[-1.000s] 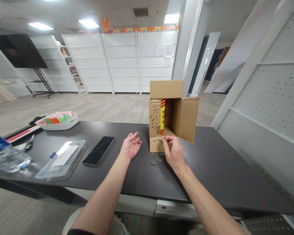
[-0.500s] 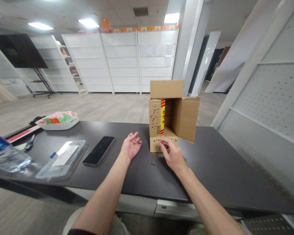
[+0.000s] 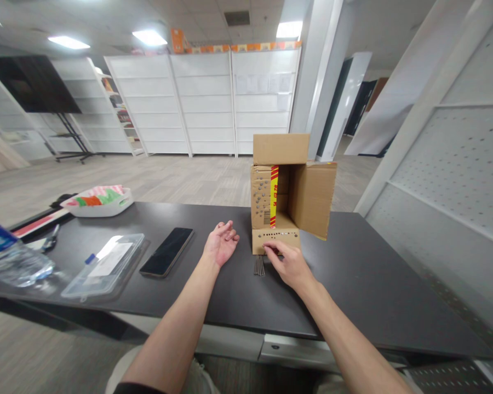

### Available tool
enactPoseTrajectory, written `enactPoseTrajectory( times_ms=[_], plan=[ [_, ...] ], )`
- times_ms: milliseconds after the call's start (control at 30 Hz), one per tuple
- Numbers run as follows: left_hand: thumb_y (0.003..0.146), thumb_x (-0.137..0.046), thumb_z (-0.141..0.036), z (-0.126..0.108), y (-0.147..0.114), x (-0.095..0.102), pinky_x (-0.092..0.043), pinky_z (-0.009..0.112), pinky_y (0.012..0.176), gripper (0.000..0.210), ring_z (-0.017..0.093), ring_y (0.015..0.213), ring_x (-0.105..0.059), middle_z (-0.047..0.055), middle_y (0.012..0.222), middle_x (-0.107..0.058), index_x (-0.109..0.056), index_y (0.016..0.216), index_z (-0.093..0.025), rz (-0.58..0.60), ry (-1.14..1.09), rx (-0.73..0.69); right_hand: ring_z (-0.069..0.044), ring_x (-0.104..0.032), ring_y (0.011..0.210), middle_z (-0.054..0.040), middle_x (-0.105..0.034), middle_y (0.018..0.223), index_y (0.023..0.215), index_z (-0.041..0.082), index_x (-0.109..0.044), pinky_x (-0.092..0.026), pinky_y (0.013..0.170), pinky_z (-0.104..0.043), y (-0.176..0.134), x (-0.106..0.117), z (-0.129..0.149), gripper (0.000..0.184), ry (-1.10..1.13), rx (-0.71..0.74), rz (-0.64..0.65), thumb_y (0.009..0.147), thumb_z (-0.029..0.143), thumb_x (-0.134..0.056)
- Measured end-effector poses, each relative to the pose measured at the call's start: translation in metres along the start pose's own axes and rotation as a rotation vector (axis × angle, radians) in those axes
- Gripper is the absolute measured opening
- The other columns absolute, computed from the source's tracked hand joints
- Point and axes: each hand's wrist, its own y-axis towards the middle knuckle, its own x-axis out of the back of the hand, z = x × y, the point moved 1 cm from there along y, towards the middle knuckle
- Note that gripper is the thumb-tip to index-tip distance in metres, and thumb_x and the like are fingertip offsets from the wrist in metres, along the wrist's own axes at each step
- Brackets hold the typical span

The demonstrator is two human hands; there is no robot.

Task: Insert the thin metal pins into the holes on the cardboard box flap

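Note:
A cardboard box (image 3: 259, 210) stands on its side on the dark table, its mouth facing me. Its lower front flap (image 3: 256, 235) hangs down and bears a row of small dark holes. My right hand (image 3: 286, 262) is at this flap, thumb and fingertips pinched together; whatever is between them is too small to make out. Just below the flap, several thin grey metal rods (image 3: 259, 266) lie fanned out on the tabletop. Left of the box, my left hand (image 3: 221, 244) rests palm up with loosely curled fingers and holds nothing.
Left on the table (image 3: 353, 273) lie a black phone (image 3: 166, 253), a clear plastic case (image 3: 104, 266) and a water bottle (image 3: 14, 260). Behind them sits a white basket (image 3: 125, 203) with colourful contents. Grey dots cover the box's left panel. A perforated white panel (image 3: 456, 153) borders the right.
My right hand's pinched fingertips have shifted slightly down and left across the flap, uncovering more of its row of holes. My left hand stays in place.

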Motion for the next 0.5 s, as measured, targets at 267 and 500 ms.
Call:
enactPoseTrajectory(
  times_ms=[267,500],
  plan=[
    [0.069,-0.066,-0.003,-0.0007,-0.0019,-0.0028,-0.035,0.025,0.054,0.025,0.004,0.043,-0.032,-0.005,0.072,-0.063,-0.045,0.066,-0.017,0.002,0.004,-0.001,-0.017,-0.063,0.076,-0.0030,-0.067,0.085,0.095,0.022,-0.063,-0.051,0.072,-0.030,0.0006,0.0020,0.0030,0.014,-0.016,0.013,0.049,0.092,0.027,-0.049],
    [0.068,-0.067,-0.004,-0.0007,-0.0019,-0.0028,-0.035,0.025,0.053,0.026,0.004,0.043,-0.033,-0.005,0.071,-0.062,-0.044,0.067,-0.017,0.002,-0.001,0.001,-0.017,-0.058,0.075,-0.0032,-0.062,0.080,0.090,0.021,-0.061,-0.047,0.070,-0.029,0.0007,0.0030,0.0060,0.013,0.012,0.028,0.092,0.092,0.026,-0.049]
  ],
)
